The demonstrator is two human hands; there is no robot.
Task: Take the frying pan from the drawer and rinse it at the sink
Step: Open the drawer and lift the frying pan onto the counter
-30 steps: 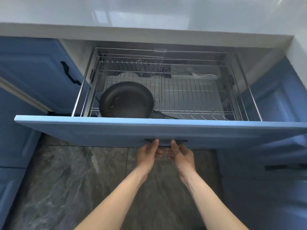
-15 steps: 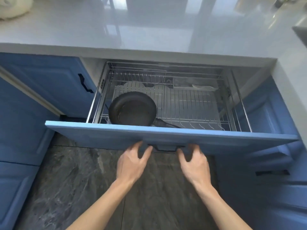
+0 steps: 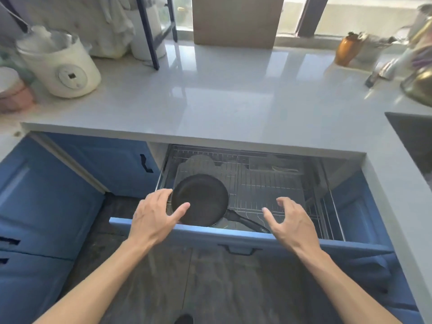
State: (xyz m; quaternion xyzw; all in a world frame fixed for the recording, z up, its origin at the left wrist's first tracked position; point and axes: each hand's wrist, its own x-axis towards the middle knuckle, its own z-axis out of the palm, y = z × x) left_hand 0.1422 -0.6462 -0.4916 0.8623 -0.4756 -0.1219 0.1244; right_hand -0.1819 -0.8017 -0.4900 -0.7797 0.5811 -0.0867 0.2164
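A black frying pan (image 3: 202, 198) lies in the left front of the wire rack inside the pulled-out blue drawer (image 3: 233, 237), its handle pointing right toward the drawer front. My left hand (image 3: 155, 216) hovers open over the pan's left rim, fingers spread, holding nothing. Over the handle's end, my right hand (image 3: 291, 222) is open too, with curled fingers and nothing in them. The dark sink (image 3: 413, 141) shows at the right edge of the counter.
The white countertop (image 3: 210, 101) overhangs the drawer's back half. A white rice cooker (image 3: 62, 66) stands at back left, an orange jar (image 3: 346, 51) and clutter at back right, a cardboard box (image 3: 236, 22) behind. Blue cabinet doors (image 3: 46, 202) flank the drawer.
Both hands have let go of the drawer handle and risen above the drawer front, now over the pan. My view has lifted and shows the countertop and sink.
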